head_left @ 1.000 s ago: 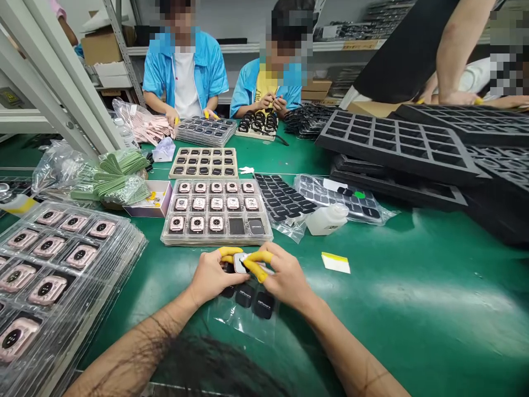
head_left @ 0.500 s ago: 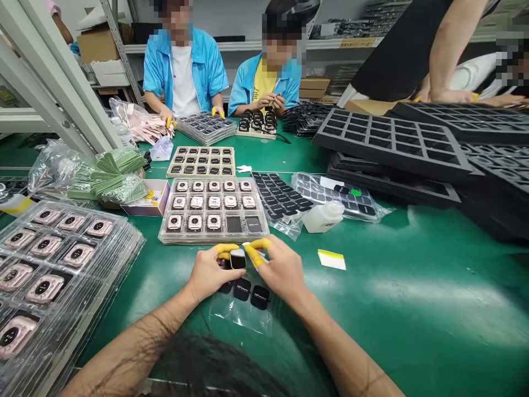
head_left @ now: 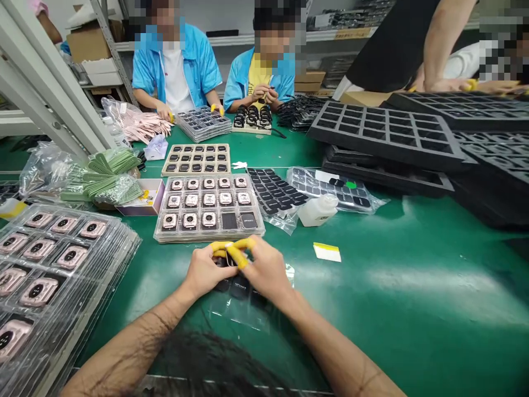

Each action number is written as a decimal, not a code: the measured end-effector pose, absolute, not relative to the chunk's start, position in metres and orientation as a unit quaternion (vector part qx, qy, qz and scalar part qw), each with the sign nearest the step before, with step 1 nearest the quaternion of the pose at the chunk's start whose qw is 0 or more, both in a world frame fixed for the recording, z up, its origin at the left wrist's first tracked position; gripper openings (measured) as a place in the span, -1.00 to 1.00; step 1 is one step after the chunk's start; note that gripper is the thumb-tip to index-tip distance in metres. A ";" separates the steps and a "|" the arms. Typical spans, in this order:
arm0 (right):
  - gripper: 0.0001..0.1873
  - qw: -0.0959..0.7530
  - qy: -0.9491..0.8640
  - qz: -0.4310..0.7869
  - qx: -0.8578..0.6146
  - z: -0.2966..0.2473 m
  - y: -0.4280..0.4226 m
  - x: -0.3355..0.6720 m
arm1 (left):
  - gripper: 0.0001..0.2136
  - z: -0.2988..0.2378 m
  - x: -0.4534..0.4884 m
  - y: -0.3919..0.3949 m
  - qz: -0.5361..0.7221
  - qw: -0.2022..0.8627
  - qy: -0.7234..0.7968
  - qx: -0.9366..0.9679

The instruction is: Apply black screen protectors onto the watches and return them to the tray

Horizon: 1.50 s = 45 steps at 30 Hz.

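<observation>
My left hand [head_left: 209, 273], with yellow finger cots, is closed around a small smartwatch body [head_left: 230, 258]. My right hand [head_left: 264, 270], in yellow finger cots too, is pinched over the watch. A bit of white shows between its fingertips, too small to name, and the right fingers hide most of the watch. Beneath both hands lies a clear plastic sheet with black square screen covers [head_left: 240, 288]. Just beyond them sits a clear tray of watch bodies [head_left: 160, 234], its near row holding a black insert in place of a watch and a black cover at the right end.
Stacked trays of pink watches [head_left: 119, 259] stand at left. Green straps [head_left: 109, 179] lie behind them. A white bottle [head_left: 317, 210], a yellow-and-white pad [head_left: 327, 252] and black foam trays [head_left: 384, 118] are at right. Co-workers sit across the table.
My right hand has moved left, bringing its fingertips over the watch and covering the dark screen that showed before. My left hand keeps its hold, and the view has shifted slightly.
</observation>
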State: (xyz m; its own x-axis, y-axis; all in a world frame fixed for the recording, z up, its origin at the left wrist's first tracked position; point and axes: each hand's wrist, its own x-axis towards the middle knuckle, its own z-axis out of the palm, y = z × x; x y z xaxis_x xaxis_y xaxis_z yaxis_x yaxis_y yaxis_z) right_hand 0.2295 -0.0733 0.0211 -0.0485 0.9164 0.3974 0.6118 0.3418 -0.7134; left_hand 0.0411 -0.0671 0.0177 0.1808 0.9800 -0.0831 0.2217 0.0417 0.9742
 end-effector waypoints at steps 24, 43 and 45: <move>-0.67 0.288 -0.800 0.184 -0.493 0.050 -0.084 0.270 | -0.59 0.009 0.029 -0.066 0.447 0.184 0.232 0.844; -0.80 0.263 -0.751 0.082 -0.600 0.025 -0.080 0.265 | -0.50 0.028 0.033 -0.073 0.351 0.384 0.337 0.785; -0.79 0.268 -0.760 0.095 -0.584 0.024 -0.079 0.264 | -0.49 0.031 0.033 -0.072 0.333 0.453 0.334 0.756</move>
State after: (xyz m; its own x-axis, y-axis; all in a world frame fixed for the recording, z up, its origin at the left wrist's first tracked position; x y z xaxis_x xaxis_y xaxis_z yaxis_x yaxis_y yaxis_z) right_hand 0.2641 -0.0788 0.0244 -0.1741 0.9388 0.2971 0.8375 0.2999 -0.4567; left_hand 0.0328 -0.0720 0.0306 0.5552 0.8070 0.2013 0.2033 -0.3664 0.9080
